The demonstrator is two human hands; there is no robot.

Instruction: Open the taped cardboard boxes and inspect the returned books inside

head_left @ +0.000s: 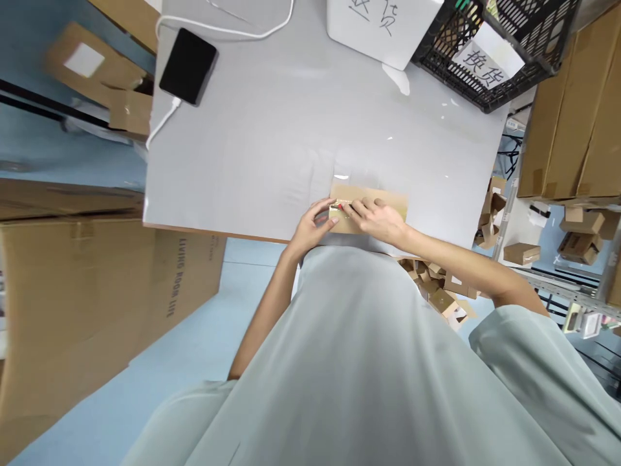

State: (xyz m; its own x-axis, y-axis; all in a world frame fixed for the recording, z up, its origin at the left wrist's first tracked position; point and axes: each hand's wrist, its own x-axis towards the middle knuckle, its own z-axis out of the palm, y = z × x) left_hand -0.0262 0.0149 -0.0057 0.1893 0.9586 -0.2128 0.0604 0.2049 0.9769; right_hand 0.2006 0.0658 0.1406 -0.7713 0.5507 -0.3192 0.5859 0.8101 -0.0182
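Observation:
A small brown cardboard box (394, 198) lies at the front edge of the grey table (242, 142), with shiny tape along its top. My left hand (309, 229) grips the left end of the box, fingers behind and thumb at the front. Over the top of the box, my right hand (381, 221) is closed around a small red-and-black cutter (340, 206). Its tip points left, near the box's left end, beside my left fingers. Most of the cutter is hidden under my right fingers.
A black device (188, 66) with a white cable sits at the table's back left. At the back right stand a white bin (378, 32) and a black plastic crate (485, 97). A large carton (87, 291) stands left; smaller boxes (444, 301) lie below right.

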